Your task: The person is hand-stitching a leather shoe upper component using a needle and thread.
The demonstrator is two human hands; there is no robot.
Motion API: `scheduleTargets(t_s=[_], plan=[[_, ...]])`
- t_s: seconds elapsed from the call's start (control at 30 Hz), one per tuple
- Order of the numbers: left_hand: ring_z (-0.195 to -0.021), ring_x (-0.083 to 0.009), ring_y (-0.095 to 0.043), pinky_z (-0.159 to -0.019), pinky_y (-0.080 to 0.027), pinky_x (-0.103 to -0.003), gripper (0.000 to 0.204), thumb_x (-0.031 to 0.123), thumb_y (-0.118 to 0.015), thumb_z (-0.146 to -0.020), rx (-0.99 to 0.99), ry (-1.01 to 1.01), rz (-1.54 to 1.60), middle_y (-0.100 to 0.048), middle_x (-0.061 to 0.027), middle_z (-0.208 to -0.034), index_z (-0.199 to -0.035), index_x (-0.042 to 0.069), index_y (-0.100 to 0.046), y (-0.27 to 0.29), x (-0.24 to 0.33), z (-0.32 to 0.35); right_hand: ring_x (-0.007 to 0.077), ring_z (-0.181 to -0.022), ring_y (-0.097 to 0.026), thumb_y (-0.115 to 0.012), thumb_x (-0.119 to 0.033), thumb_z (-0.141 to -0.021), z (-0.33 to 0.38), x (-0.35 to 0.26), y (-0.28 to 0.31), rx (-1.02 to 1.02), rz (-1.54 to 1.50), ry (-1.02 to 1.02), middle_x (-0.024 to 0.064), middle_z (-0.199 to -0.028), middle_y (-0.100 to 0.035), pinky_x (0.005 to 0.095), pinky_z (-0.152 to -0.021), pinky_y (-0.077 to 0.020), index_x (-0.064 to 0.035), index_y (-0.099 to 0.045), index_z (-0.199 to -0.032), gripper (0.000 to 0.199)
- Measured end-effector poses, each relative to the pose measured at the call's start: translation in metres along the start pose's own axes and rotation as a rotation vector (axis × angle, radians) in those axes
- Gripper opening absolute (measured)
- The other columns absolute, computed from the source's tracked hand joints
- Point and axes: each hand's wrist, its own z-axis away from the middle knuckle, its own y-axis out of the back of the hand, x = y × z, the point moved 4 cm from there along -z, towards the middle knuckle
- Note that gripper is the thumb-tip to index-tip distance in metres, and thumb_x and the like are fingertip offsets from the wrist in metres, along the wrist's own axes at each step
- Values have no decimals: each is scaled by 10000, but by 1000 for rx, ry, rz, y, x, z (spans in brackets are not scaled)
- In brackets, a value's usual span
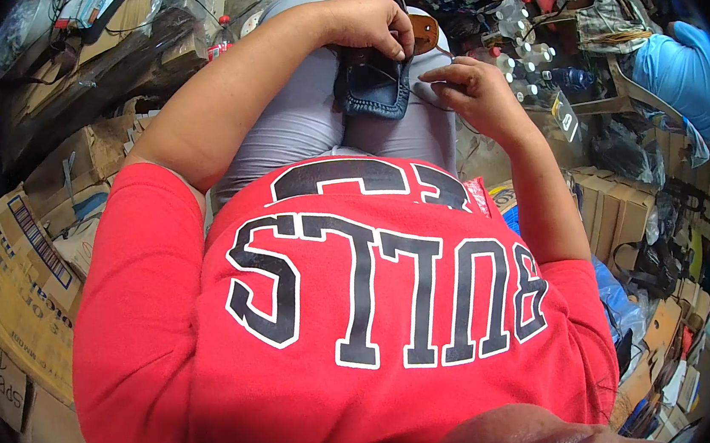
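Note:
A dark leather shoe (375,90) with a stitched, puckered toe rests on my lap, its toe toward me. My left hand (370,25) reaches over it from the left, thumb and fingers closed on the edge of its opening. My right hand (479,94) is bent just right of the toe, apart from the shoe. Its thumb and forefinger are drawn near each other; anything thin between them is too small to make out. A brown leather piece with small holes (425,34) lies by my right knee, beyond my left fingertips.
Several plastic bottles (527,55) stand on the right beyond my knee. A red-capped bottle (222,36) is at my left knee. Cardboard boxes (23,279) line the left side. Flattened cartons (619,209) and plastic bags are at the right. Light blue cloth (683,79) shows far right.

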Motion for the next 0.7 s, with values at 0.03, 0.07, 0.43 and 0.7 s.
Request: scheduleTargets(t_s=[0.03,0.07,0.43,0.7], plan=[[-781,-135,-602,-776,-468,-282,172,99,-703,-730,0,1,1,-667,-39,-813,-882,20,-693,0,0,0,175,-730,-619,-604,-39,-779,1,3,1,1,-26,-29,104,-854,-612,278,-666,-492,-64,-689,-979,219],[-781,-137,-604,-777,-469,-282,172,98,-702,-731,3,4,14,-669,-40,-817,-885,21,-694,-1,0,1,159,-739,-618,-607,-26,-781,1,5,1,2,-51,-58,97,-867,-614,270,-671,-492,-62,-688,-986,224],[-804,-147,-615,-805,-466,-277,175,87,-697,-733,-7,24,4,-677,-53,-844,-897,29,-698,-1,1,-1,116,-746,-595,-610,-6,-802,-1,11,-1,-22,-122,-39,71,-847,-599,252,-677,-486,-58,-688,-992,212],[-803,-149,-619,-814,-469,-283,181,81,-694,-732,-20,33,28,-679,-59,-837,-904,23,-696,-2,2,-3,114,-746,-592,-608,1,-796,-1,10,-2,-9,-151,-41,75,-866,-616,252,-676,-482,-56,-687,-991,219]])
